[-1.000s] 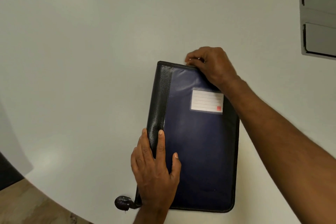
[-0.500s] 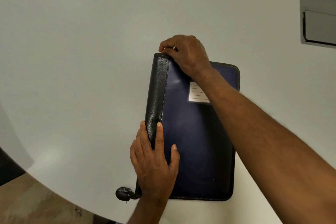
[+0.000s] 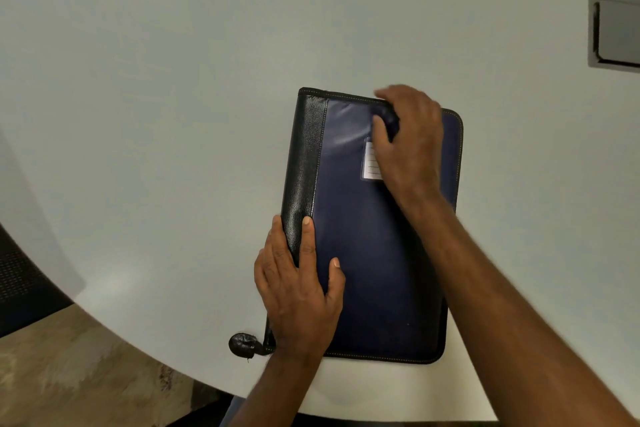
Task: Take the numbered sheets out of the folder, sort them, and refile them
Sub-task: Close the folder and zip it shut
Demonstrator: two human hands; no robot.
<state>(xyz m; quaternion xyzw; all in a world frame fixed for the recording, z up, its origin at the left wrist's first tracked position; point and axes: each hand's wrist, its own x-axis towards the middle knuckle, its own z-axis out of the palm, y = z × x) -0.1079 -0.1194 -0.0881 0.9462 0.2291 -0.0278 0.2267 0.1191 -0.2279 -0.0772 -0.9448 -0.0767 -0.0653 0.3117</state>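
A dark blue zip folder with a black spine lies closed on the white table, spine to the left. My left hand rests flat on its lower left part, fingers straight along the spine. My right hand is at the folder's top edge, fingers curled over the rim and thumb on the cover, pinching that edge; it is blurred. It hides most of the white label. No sheets are visible.
A black pull tab hangs from the folder's lower left corner near the table's front edge. A grey panel sits at the far right. A dark chair stands at the left, over brown floor.
My right hand slid left along the folder's top edge to the spine corner, then back right to the middle. The left hand stayed put.
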